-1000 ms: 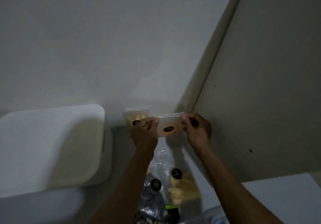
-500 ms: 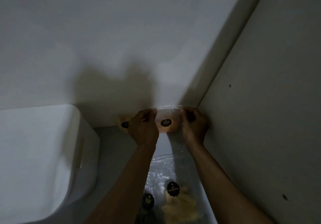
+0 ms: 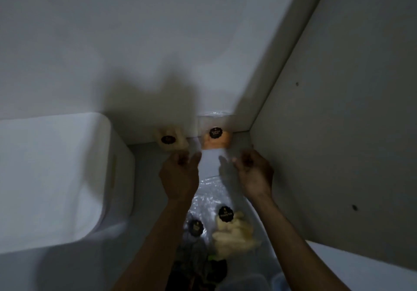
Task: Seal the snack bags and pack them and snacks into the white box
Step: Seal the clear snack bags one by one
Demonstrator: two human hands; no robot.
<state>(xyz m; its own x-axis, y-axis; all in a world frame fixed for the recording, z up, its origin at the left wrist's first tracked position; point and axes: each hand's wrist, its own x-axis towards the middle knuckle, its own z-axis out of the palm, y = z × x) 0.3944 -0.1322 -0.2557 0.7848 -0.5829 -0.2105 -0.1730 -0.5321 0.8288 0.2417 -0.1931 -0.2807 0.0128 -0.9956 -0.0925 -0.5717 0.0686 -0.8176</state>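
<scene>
My left hand [image 3: 179, 177] and right hand [image 3: 253, 173] are both empty right now, fingers loosely curled and half open, nothing pinched. Just past the right fingertips an orange snack bag [image 3: 216, 140] stands against the back wall, and just past the left fingertips there's a paler bag [image 3: 171, 141] beside it. Both look set aside, so I'd guess those two are sealed, though honestly I can't see the seals in this light. Back toward my wrists there's a loose pile of clear bags [image 3: 222, 220] with yellowish snacks, probably still to do. The white box [image 3: 67, 177] sits well off to the left of my left hand, and I can't see inside it. Everything's dim and blurry, and the labels are unreadable.
</scene>
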